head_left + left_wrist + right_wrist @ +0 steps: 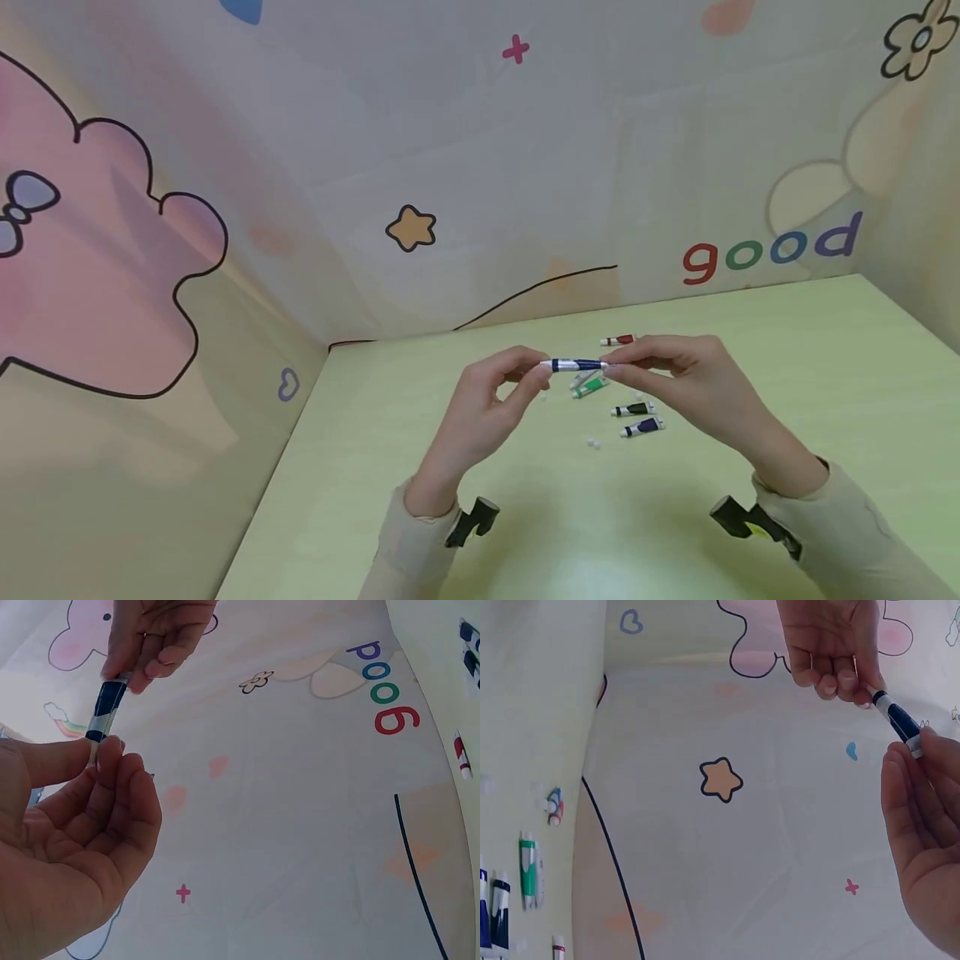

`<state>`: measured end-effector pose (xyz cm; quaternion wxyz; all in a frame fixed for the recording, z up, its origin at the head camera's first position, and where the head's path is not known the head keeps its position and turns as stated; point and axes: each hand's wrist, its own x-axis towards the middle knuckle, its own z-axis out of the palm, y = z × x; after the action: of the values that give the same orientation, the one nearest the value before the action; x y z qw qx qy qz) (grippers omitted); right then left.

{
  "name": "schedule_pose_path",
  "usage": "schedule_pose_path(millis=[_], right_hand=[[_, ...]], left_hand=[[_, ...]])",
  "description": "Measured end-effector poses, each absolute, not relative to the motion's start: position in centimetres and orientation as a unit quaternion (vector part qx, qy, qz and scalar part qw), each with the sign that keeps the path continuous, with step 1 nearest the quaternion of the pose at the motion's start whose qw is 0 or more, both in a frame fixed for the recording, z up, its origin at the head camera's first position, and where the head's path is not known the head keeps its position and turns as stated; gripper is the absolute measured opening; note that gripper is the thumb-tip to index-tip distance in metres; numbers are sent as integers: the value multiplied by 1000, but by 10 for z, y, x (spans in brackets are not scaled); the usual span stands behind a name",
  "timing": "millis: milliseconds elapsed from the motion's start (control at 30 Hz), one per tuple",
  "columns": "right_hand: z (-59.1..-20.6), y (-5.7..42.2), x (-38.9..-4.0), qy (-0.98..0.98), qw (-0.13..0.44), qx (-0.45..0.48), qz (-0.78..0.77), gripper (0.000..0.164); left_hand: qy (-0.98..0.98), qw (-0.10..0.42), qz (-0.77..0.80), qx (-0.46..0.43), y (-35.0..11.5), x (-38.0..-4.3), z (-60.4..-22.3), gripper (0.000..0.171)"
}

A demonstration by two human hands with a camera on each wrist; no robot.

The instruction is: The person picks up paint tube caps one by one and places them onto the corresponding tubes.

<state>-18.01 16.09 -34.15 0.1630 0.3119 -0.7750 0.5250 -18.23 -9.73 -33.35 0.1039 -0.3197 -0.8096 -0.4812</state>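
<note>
Paint tube (576, 365): small and slim, silvery white, a dark blue panel on its body and a dark blue band toward its left end.
Left end: white tip, pinched by the left hand (491, 408); much of it is covered, so from here I can't tell whether it's capped.
Right end: pale tail, pinched by the right hand (697, 387).
Pose: nearly level, lying left to right.
Place: up in the air, between both hands.
</note>
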Motion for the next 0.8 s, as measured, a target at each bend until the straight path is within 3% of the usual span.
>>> schedule_pose_path(millis=[67, 200, 400, 567, 800], right_hand=[[-340, 161, -180, -783, 119, 271, 546, 12], [-335, 161, -183, -779, 53, 219, 585, 18], [-333, 163, -194, -745, 34, 203, 635, 24], [-330, 169, -206, -750, 44, 193, 631, 28], [-328, 179, -231, -755, 41, 162, 634, 31]], left_hand=[[-811, 143, -455, -339, -95, -183, -335, 13], [-811, 222, -395, -370, -91, -186, -339, 12], [-807, 277, -343, -393, -81, -197, -336, 11], [-812, 257, -360, -381, -73, -212, -331, 13], [-822, 135, -468, -295, -62, -242, -329, 21]])
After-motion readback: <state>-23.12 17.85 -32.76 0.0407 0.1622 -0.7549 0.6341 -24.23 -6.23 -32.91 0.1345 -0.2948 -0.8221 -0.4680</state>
